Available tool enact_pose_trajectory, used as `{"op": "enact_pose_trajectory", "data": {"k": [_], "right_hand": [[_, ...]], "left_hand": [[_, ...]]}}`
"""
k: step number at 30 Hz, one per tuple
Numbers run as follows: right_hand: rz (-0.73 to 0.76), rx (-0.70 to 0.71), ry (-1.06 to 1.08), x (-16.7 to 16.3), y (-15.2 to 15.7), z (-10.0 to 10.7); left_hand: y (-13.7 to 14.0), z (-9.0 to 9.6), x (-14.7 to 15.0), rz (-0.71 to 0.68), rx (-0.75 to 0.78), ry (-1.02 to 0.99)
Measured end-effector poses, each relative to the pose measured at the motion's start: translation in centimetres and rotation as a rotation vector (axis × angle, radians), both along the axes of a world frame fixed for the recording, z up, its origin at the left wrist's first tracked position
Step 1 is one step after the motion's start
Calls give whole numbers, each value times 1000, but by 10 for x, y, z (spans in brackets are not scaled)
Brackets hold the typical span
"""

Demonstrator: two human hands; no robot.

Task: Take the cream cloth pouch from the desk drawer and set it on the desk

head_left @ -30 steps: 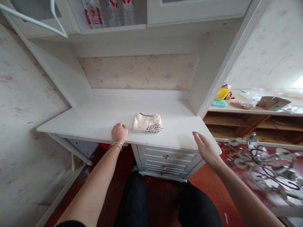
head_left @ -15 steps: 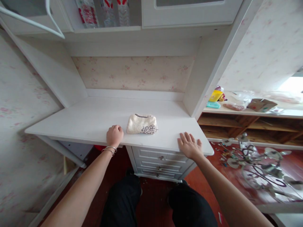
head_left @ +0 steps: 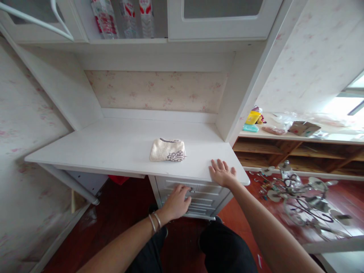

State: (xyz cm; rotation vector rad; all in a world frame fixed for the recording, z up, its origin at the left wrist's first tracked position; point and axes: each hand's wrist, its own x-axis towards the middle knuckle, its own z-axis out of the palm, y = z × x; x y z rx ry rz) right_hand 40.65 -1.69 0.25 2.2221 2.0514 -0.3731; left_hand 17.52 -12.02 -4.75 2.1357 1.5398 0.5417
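A folded cream towel point(head_left: 167, 150) with a dark patterned edge lies in the middle of the white desk top point(head_left: 113, 148). My right hand point(head_left: 222, 173) rests flat on the desk's front right corner, fingers spread. My left hand point(head_left: 178, 201), with bangles at the wrist, is below the desk edge at the top drawer point(head_left: 204, 187). Its fingers reach toward the small knob point(head_left: 192, 189); whether they touch it I cannot tell.
Below the top drawer are more white drawers point(head_left: 199, 206). An upper cabinet point(head_left: 222, 19) with bottles hangs overhead. A wooden shelf point(head_left: 298, 151) at the right holds a yellow item, a box and bags. A metal chandelier point(head_left: 301, 197) lies on the red floor.
My left hand left the desk's front edge and dropped down and right to the top drawer. My right hand came down onto the desk corner and stays there.
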Motion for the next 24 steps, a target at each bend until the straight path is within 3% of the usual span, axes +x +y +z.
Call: {"op": "enact_pose_trajectory", "data": {"k": [3,6,16,20,24], "right_hand": [[4,13,5,1,0,-1],[1,36,3,1,-1,-1],[6,32,15,2,-2,-1],[6,26,15,2,-2,-1],[3,40,29,1,-2,1]], "left_hand": [[12,-24,37,53,-9,52],[21,-37,53,116,-40,101],[19,-33,50,118,-29,222],[-12,-27,48,119,-55,254],[-69,-32,42,77,-81,212]]}}
